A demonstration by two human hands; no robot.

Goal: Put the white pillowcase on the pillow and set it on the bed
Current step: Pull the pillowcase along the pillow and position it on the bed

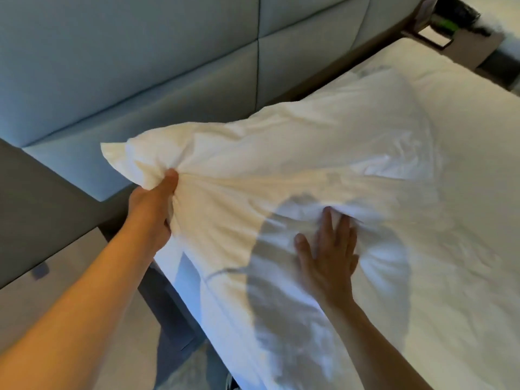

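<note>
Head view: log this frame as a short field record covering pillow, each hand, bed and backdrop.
pillow: in white pillowcase, lying on the bed
left hand: grips a bunched corner of the pillowcase, lifting it
right hand: flat, fingers straight, pressing the pillow's near edge
bed: white sheet, wrinkled
headboard: padded grey panels behind the pillow

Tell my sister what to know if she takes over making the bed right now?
Left hand: grips a bunched corner of the pillow, near the headboard.
Right hand: flat, fingers straight, pressing the pillow's near edge.
Pillow: lies on the bed, white pillowcase already on.
Done: case on, pillow on the bed.
Left: probably just smooth the corner, straighten it against the headboard, and let go.
</note>
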